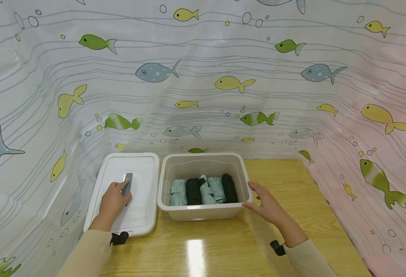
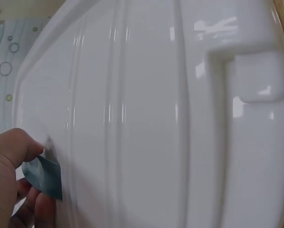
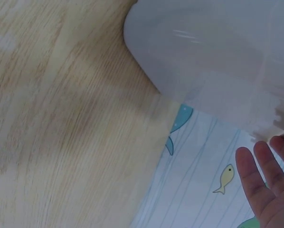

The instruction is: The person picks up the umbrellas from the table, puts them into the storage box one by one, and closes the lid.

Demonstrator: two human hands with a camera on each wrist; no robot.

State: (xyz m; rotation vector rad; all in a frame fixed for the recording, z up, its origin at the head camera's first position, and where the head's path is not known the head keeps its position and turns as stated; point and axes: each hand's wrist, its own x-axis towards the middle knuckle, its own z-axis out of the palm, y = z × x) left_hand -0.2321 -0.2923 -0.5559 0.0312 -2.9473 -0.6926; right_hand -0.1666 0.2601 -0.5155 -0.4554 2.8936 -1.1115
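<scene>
A white plastic lid [image 1: 138, 215] lies on the table at the left. Over it, my left hand [image 1: 114, 200] pinches a small flat blue-grey piece [image 1: 128, 181] between thumb and fingers. Up close in the left wrist view, that piece [image 2: 44, 178] looks thin and slightly curved; its exact kind is unclear. Beside the lid stands an off-white storage bin [image 1: 203, 212] with a row of folded light-blue bundles [image 1: 179, 192] and black bundles [image 1: 193, 191] inside. At the bin's right front corner, my right hand [image 1: 266, 204] touches the rim with spread, fairly straight fingers.
The wooden table [image 1: 282, 173] extends to the right of the bin and in front of it. A fish-print sheet [image 1: 203, 127] hangs around the back and both sides. Light glares off the table in front of the bin.
</scene>
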